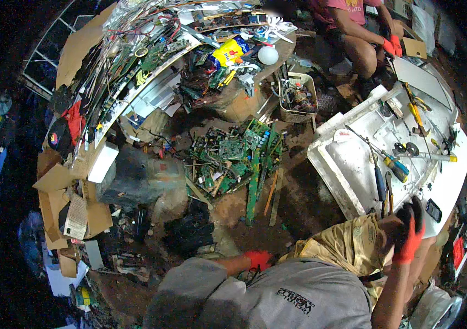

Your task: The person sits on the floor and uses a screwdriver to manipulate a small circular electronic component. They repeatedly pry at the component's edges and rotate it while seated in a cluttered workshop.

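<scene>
My right hand, in a red glove with dark fingers, is over the near edge of the white panel. Its fingers look stretched out and slightly apart, with nothing visible in them. Just right of the fingertips lies a small dark handheld device. Left of that hand, several hand tools rest on the panel, among them a blue-and-yellow-handled screwdriver and a dark-handled tool. My left hand, also red-gloved, is low beside my body near the yellowish cloth over my lap; its fingers are hidden.
A heap of green circuit boards lies on the ground ahead. Beyond it stands a crate of scrap. Cables and metal strips pile up at the far left, above torn cardboard boxes. A co-worker with red gloves sits at the far right.
</scene>
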Available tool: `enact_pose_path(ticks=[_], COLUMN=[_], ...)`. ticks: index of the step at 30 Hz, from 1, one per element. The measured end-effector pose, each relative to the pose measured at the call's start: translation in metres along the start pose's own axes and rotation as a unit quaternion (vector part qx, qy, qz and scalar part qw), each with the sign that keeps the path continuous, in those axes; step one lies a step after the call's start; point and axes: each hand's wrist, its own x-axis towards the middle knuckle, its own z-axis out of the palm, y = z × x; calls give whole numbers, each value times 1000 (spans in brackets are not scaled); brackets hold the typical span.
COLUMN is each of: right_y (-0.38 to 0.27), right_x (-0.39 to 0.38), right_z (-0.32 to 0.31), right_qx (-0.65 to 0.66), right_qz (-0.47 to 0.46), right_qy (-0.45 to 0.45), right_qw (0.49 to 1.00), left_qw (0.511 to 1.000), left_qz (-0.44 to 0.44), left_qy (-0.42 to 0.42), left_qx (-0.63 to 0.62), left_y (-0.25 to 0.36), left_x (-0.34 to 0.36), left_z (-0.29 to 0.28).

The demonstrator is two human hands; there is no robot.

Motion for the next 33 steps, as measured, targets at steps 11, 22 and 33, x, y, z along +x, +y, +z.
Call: enact_pose_path(ticks=[11, 22, 33], right_y=[38, 34, 124], right_x=[-206, -314, -400], right_z=[-237, -207, -252], right_qx=[-211, -228, -8], right_qz=[109, 71, 104], right_qy=[420, 471, 564], right_qw=[876, 849, 819], left_qw=[992, 889, 462], left_qz=[14, 359, 785], left_qy=[-58, 283, -361], left_qx=[113, 14, -198], left_y=[112, 327, 487], left_x=[5, -12, -179], left_z=[-118, -270, -267])
